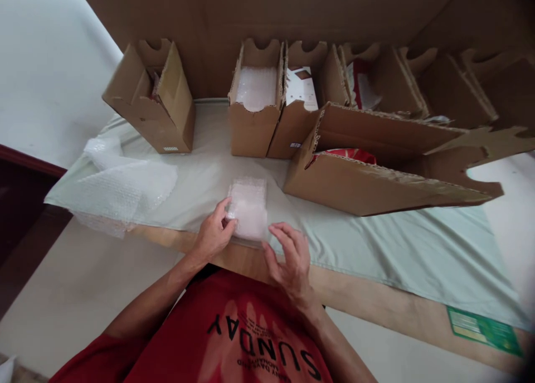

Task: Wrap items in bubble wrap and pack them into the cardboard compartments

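Note:
A flat, rectangular bubble-wrap pouch (249, 210), whitish with a pink tinge, lies near the front edge of the cloth-covered table. My left hand (215, 231) grips the pouch's left side, thumb and fingers on its edge. Just off the lower right corner is my right hand (289, 257), with thumb and fingers apart and nothing between them. Whether its fingertips brush the clear edge of the pouch I cannot tell. What the pouch contains, if anything, is not visible.
Loose bubble wrap (129, 190) hangs over the table's left front edge. A cardboard bin (179, 107) stands behind it. Another cardboard bin (254, 132) holds stacked bubble-wrap pouches, with several more to its right. A long cardboard bin (355, 185) with a red package (351, 154) sits nearer me.

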`<state>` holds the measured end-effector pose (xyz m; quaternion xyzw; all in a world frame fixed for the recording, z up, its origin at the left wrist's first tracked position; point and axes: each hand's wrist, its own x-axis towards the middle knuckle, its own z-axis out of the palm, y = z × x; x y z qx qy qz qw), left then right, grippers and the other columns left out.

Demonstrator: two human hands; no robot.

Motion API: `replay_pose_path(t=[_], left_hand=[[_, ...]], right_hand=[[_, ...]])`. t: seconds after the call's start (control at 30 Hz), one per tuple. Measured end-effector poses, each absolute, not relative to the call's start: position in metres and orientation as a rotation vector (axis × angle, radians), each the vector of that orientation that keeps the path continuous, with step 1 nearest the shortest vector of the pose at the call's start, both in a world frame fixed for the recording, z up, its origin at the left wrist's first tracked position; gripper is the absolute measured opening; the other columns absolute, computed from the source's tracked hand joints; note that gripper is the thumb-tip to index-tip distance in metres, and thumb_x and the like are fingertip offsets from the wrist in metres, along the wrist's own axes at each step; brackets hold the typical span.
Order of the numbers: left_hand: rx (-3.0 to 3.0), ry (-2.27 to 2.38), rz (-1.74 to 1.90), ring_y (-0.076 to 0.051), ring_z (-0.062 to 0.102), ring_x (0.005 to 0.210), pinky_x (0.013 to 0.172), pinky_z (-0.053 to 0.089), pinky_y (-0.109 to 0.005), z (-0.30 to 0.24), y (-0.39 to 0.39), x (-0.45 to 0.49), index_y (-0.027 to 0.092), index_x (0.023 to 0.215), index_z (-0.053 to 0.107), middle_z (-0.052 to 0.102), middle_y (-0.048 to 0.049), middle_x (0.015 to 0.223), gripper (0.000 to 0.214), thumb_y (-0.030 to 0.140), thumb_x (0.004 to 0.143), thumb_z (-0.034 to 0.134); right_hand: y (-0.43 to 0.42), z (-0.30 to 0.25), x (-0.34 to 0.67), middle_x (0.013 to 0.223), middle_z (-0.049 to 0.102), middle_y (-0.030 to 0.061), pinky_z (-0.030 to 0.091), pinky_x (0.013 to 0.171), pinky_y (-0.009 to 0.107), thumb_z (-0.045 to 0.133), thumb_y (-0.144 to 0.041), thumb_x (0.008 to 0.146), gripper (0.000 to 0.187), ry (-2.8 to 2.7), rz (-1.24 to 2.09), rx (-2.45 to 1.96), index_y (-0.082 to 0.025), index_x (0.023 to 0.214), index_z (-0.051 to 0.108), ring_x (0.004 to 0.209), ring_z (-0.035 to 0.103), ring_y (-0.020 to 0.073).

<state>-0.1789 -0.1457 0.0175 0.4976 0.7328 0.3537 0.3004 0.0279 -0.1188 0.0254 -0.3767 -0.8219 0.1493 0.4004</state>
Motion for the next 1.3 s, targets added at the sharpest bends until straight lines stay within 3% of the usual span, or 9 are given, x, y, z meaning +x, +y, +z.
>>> replay_pose_path(t=[0.2, 0.43, 0.6, 0.83, 1.0, 1.07, 1.17, 1.23, 1.3], left_hand=[[1.322, 1.997, 0.923, -0.015, 0.051, 0.058, 0.061, 0.042, -0.027, 0.015, -0.138, -0.181, 0.014, 0.145, 0.050, 0.056, 0.0051, 0.065, 0.062, 0.024, 0.084, 0.059], [1.084, 1.994, 1.383, -0.015, 0.063, 0.078, 0.072, 0.052, -0.027, 0.021, -0.161, -0.179, 0.017, 0.126, 0.062, 0.068, -0.0060, 0.101, 0.046, 0.032, 0.083, 0.065], [0.809, 1.798, 1.477, -0.019, 0.068, 0.094, 0.091, 0.053, -0.034, 0.036, -0.193, -0.175, 0.016, 0.112, 0.069, 0.072, -0.0070, 0.100, 0.034, 0.036, 0.085, 0.068], [0.471, 1.243, 1.435, -0.028, 0.066, 0.116, 0.108, 0.046, -0.044, 0.047, -0.183, -0.170, 0.016, 0.116, 0.071, 0.075, -0.0111, 0.118, 0.051, 0.037, 0.072, 0.085], [0.386, 1.019, 1.409, -0.030, 0.070, 0.107, 0.102, 0.052, -0.045, 0.041, -0.177, -0.156, 0.014, 0.106, 0.073, 0.077, -0.0107, 0.104, 0.053, 0.043, 0.066, 0.090], [0.378, 1.063, 1.417, -0.029, 0.072, 0.102, 0.097, 0.055, -0.044, 0.037, -0.178, -0.151, 0.014, 0.106, 0.072, 0.078, -0.0103, 0.100, 0.053, 0.046, 0.068, 0.088], [0.467, 1.226, 1.449, -0.024, 0.072, 0.094, 0.091, 0.057, -0.037, 0.033, -0.179, -0.149, 0.016, 0.106, 0.073, 0.078, -0.0073, 0.099, 0.046, 0.046, 0.073, 0.084], [0.602, 1.315, 1.404, -0.021, 0.071, 0.092, 0.087, 0.057, -0.033, 0.034, -0.178, -0.150, 0.016, 0.108, 0.073, 0.078, -0.0059, 0.100, 0.042, 0.044, 0.078, 0.081], [0.763, 1.363, 1.309, -0.021, 0.071, 0.091, 0.084, 0.057, -0.032, 0.040, -0.176, -0.150, 0.017, 0.110, 0.073, 0.078, -0.0050, 0.100, 0.038, 0.042, 0.080, 0.078]], right_hand=[[-0.114, 0.023, 0.015, 0.138, 0.066, 0.0140, 0.040, 0.099, 0.046, 0.057, -0.018, 0.097, 0.035, -2.590, 0.279, -0.777, -0.015, 0.131, 0.059, 0.130, 0.054, 0.0316], [-0.086, 0.018, 0.000, 0.128, 0.071, 0.0133, 0.041, 0.087, 0.041, 0.056, -0.018, 0.098, 0.029, -2.649, 0.367, -0.927, -0.016, 0.125, 0.066, 0.109, 0.064, 0.0280], [-0.080, 0.029, 0.007, 0.115, 0.077, 0.0103, 0.043, 0.085, 0.039, 0.051, -0.022, 0.101, 0.025, -2.464, 0.666, -0.956, -0.019, 0.117, 0.070, 0.101, 0.069, 0.0264], [-0.091, 0.055, 0.011, 0.104, 0.077, 0.0082, 0.045, 0.086, 0.038, 0.052, -0.037, 0.099, 0.027, -2.210, 1.096, -0.988, -0.020, 0.109, 0.072, 0.094, 0.067, 0.0255], [-0.106, 0.056, 0.009, 0.083, 0.069, 0.0022, 0.048, 0.069, 0.029, 0.055, -0.053, 0.098, 0.036, -1.857, 1.794, -0.867, -0.019, 0.099, 0.070, 0.075, 0.062, 0.0181], [-0.110, 0.052, 0.010, 0.085, 0.068, 0.0029, 0.049, 0.071, 0.030, 0.055, -0.051, 0.098, 0.035, -1.847, 1.717, -0.917, -0.020, 0.100, 0.070, 0.076, 0.062, 0.0187], [-0.110, 0.050, 0.019, 0.100, 0.071, 0.0073, 0.051, 0.085, 0.038, 0.060, -0.046, 0.095, 0.030, -1.937, 1.207, -1.114, -0.021, 0.108, 0.069, 0.090, 0.065, 0.0229], [-0.105, 0.051, 0.030, 0.116, 0.069, 0.0111, 0.051, 0.093, 0.043, 0.064, -0.049, 0.091, 0.039, -1.924, 1.018, -1.153, -0.023, 0.119, 0.066, 0.103, 0.065, 0.0266], [-0.101, 0.052, 0.040, 0.128, 0.066, 0.0136, 0.052, 0.096, 0.045, 0.066, -0.055, 0.089, 0.054, -1.927, 1.105, -1.090, -0.024, 0.132, 0.060, 0.112, 0.064, 0.0282]])
